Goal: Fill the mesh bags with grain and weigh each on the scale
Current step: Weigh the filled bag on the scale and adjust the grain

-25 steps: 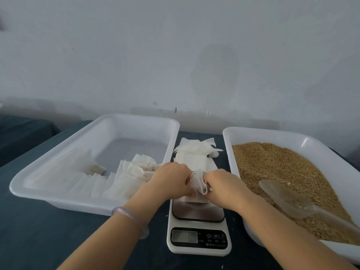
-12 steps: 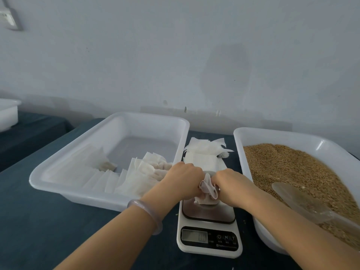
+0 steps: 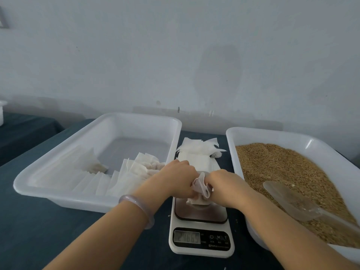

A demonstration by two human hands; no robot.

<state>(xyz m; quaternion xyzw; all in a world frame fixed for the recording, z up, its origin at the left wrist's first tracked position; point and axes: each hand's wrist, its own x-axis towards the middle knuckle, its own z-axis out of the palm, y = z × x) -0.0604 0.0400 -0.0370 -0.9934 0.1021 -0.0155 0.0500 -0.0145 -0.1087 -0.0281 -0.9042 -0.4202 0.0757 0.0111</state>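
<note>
We hold the mesh bag [image 3: 200, 189] in both hands, left hand [image 3: 175, 180] and right hand [image 3: 226, 186], fingers curled tight round its gathered top. Its bottom rests on the scale [image 3: 200, 248], mid-table between the left tray [image 3: 58, 193] of white bags and the grain tray [image 3: 272, 138], where a clear scoop [image 3: 288, 199] lies.

Pinched between my left grip [image 3: 175, 180] and right grip [image 3: 226, 186], mesh bag [image 3: 201, 189]: thin white gauzy cloth, matt, crumpled; scale [image 3: 201, 228]: smooth white plastic body, glossy mirror-like metal platform; left tray [image 3: 58, 194], right tray [image 3: 272, 134]: glossy white plastic; scoop [image 3: 286, 197]: cloudy clear plastic; grain [image 3: 276, 168]: rough, matt tan; counter [image 3: 39, 230]: matt dark teal cloth.
</note>
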